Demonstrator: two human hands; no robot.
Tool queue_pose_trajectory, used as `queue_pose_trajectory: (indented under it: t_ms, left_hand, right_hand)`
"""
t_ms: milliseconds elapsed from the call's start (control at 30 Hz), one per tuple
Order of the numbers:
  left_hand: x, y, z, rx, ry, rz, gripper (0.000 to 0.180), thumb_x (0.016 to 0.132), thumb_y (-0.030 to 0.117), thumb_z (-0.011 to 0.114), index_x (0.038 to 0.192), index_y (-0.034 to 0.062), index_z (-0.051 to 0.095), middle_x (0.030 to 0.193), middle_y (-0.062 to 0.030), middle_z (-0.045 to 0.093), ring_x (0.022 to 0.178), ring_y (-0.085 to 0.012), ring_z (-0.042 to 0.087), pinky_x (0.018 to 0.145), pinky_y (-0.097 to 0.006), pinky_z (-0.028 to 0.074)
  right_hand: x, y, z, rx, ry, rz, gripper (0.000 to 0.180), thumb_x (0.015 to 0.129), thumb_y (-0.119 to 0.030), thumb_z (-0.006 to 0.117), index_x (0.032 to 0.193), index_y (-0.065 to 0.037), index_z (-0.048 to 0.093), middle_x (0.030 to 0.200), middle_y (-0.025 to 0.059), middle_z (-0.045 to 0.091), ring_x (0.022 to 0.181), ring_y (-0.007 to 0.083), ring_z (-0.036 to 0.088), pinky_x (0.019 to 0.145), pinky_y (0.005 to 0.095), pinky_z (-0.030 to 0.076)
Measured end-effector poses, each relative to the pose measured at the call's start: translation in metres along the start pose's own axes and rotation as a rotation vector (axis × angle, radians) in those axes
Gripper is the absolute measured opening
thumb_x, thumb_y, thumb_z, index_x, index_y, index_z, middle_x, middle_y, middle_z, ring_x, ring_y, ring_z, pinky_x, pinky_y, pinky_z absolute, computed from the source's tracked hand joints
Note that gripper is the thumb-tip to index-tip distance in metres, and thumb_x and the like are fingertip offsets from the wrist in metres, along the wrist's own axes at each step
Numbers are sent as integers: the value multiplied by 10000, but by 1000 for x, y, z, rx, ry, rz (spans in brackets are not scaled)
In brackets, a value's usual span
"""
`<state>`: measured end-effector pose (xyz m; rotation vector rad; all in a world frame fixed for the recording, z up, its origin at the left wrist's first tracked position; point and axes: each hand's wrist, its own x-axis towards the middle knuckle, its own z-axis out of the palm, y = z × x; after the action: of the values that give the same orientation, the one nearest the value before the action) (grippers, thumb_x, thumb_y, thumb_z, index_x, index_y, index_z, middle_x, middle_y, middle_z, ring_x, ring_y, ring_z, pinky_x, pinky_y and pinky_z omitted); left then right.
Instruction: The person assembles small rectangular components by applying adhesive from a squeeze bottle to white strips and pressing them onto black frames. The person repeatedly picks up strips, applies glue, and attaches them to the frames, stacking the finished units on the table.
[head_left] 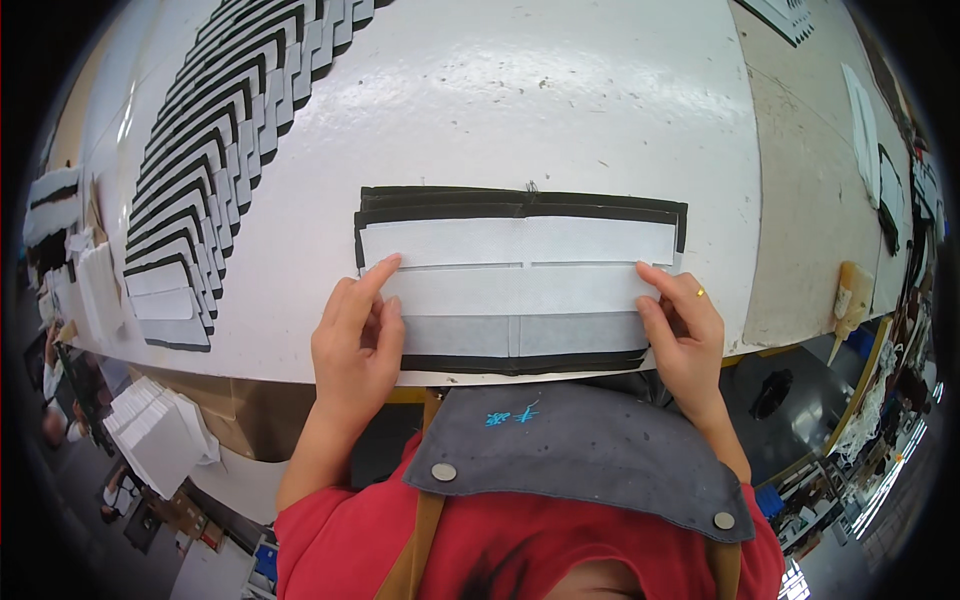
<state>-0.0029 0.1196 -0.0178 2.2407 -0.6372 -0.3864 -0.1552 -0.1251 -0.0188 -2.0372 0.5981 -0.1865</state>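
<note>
A flat white panel (520, 290) lies between my hands, below a second white strip (450, 243). Both sit on a stack of dark, black-edged sheets (610, 205) at the table's near edge. The lowest band (460, 335) of the piece is grey, with a seam down its middle. My left hand (357, 330) rests at the panel's left end, its index fingertip on the line between the white strips and its thumb apart. At the right end, my right hand (685, 325), wearing a ring, has index finger and thumb apart too. Both hands' other fingers curl inward.
A long fanned row of black-edged grey and white pieces (215, 190) runs along the table's left side. At the right, a glue bottle (850, 300) stands nozzle-down by the table edge. White sheets (160, 435) are stacked below at left. More pieces (785, 18) lie far right.
</note>
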Motion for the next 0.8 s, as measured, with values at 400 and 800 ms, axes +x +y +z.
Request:
queue_pose_trajectory:
  t_ms: [400,800]
  left_hand:
    - [4,2,-4,10,-15,-37,402,773,-54,558,1158,59,581,685,-16,429,537,-86,390,505,-216,353]
    - [6,6,-4,172,-46,1,393,792,-47,540,1168,62,574,691,-47,430,528,-126,438,501,-252,404]
  right_hand:
    - [1,-4,1,-74,-19,3,312,772,37,621,1075,-40,631,705,23,495,594,91,434,523,208,365]
    - [5,-5,-5,-73,-63,-38,404,784,33,610,1179,-41,573,676,27,442,559,94,417,501,219,361]
